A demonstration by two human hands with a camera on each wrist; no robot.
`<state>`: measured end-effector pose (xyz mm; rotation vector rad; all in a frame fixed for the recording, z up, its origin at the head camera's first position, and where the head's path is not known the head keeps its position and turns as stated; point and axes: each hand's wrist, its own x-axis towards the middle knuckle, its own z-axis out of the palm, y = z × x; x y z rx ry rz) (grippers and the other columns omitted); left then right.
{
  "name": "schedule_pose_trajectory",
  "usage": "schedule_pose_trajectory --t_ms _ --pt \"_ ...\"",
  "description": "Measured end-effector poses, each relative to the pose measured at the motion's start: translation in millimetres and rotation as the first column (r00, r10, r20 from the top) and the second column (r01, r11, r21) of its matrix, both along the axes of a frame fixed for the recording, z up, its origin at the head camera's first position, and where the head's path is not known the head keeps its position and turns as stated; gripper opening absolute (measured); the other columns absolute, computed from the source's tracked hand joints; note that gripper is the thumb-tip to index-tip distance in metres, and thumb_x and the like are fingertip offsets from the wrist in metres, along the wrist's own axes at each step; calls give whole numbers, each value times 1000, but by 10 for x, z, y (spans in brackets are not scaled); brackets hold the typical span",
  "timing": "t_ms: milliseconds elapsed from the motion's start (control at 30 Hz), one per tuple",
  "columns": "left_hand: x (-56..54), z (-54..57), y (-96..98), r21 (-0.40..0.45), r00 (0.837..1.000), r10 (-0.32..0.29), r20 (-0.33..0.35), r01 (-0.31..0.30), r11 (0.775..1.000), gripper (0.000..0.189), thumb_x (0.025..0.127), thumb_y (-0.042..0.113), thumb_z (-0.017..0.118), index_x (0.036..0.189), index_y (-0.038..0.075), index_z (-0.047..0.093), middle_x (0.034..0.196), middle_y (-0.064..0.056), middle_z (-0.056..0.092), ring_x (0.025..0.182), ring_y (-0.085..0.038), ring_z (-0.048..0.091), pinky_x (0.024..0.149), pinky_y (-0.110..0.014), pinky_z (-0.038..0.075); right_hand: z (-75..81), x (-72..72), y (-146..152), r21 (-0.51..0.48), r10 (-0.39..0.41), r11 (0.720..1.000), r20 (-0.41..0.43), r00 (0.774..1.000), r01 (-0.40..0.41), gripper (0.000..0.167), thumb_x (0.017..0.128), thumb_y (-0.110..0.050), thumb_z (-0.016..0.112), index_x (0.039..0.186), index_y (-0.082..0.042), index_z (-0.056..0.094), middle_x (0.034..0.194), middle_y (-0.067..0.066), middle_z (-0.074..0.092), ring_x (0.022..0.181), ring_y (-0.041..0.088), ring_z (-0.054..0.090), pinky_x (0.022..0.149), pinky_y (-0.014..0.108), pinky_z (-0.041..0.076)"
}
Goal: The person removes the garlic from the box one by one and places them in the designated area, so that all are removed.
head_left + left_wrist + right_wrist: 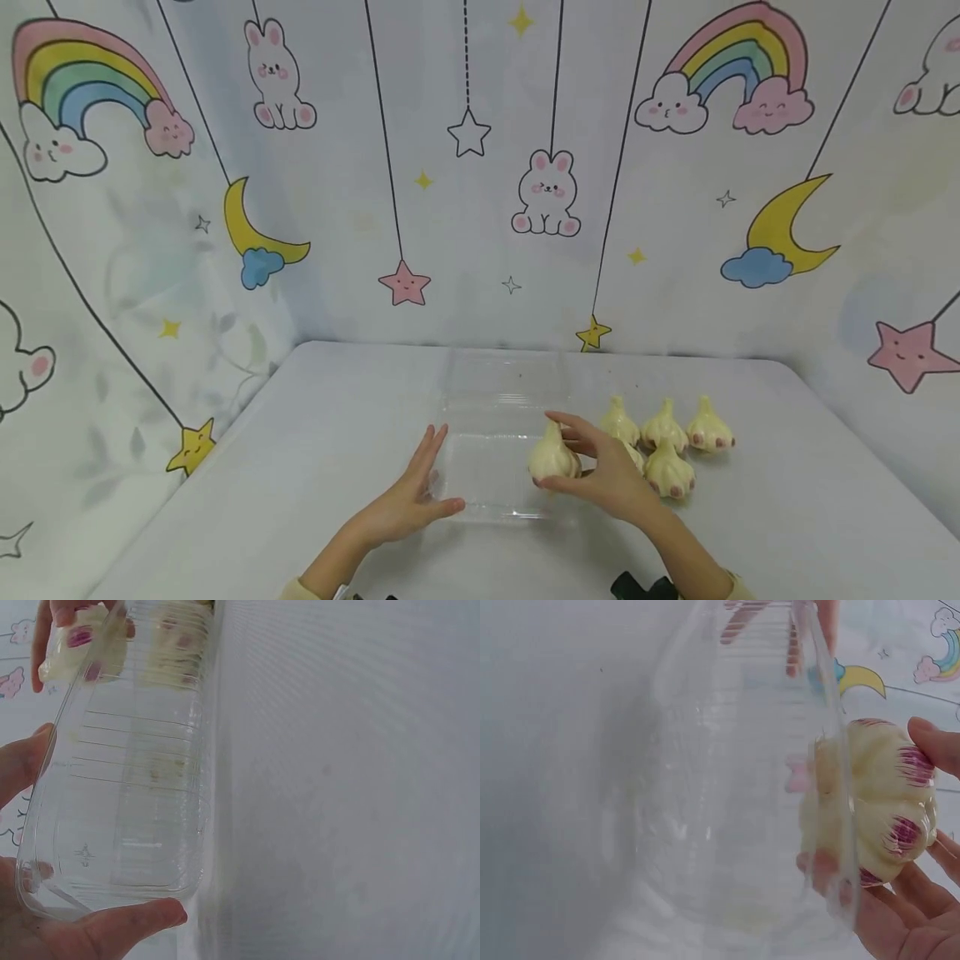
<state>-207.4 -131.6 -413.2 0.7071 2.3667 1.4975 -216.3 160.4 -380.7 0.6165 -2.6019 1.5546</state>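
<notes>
A pale garlic bulb (pixel 553 458) with purple-brown marks on its base is pinched between the thumb and fingers of my right hand (pixel 603 473). It overlaps the right side of a clear plastic box (pixel 483 475) in the head view. From the right wrist, the bulb (pixel 892 802) appears beside the box's see-through wall (pixel 705 802), its base marks facing the camera. My left hand (pixel 405 500) is spread at the box's left front corner, fingers straight. The left wrist view puts its thumb (pixel 135 922) along the near wall of the box (pixel 112 832).
Several more garlic bulbs (pixel 670 471) stand on the white table (pixel 300 500) just right of my right hand. Behind the box lies its clear lid (pixel 506 383), folded back flat. A dark object (pixel 645 587) shows at the bottom edge. A patterned curtain (pixel 337 167) hangs behind the table.
</notes>
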Motion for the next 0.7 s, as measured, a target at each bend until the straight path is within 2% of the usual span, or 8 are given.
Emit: schedule_pose_trajectory --t_ms 233,367,500,700 --pt "8 -4 1 11 1000 0 9 0 1000 93 88 25 63 147 20 -9 144 -23 -28 123 -61 14 96 -64 25 111 71 186 -62 -14 998 0 1000 14 75 66 -23 83 131 -28 46 115 13 58 110 32 54 65 28 54" --pt "13 -6 5 17 1000 -2 8 2 1000 93 88 23 63 147 20 -9 144 -23 -28 124 -60 11 95 -65 25 161 111 295 -68 -52 996 -19 998 51 76 66 -22 83 132 -25 45 115 14 57 109 32 54 66 27 54" --pt "12 -11 6 16 1000 -7 3 7 1000 93 88 23 62 147 18 -11 143 -23 -28 124 -60 9 95 -65 24 192 118 414 -44 -98 994 -40 994 96 76 66 -22 83 133 -23 45 116 15 56 109 30 54 68 26 54" --pt "-5 -13 -12 5 1000 -16 -5 16 1000 93 89 24 61 146 14 -12 142 -26 -29 123 -62 10 94 -65 24 217 104 584 18 -177 984 -29 984 178 77 68 -26 82 134 -23 44 120 15 56 108 27 56 70 26 53"
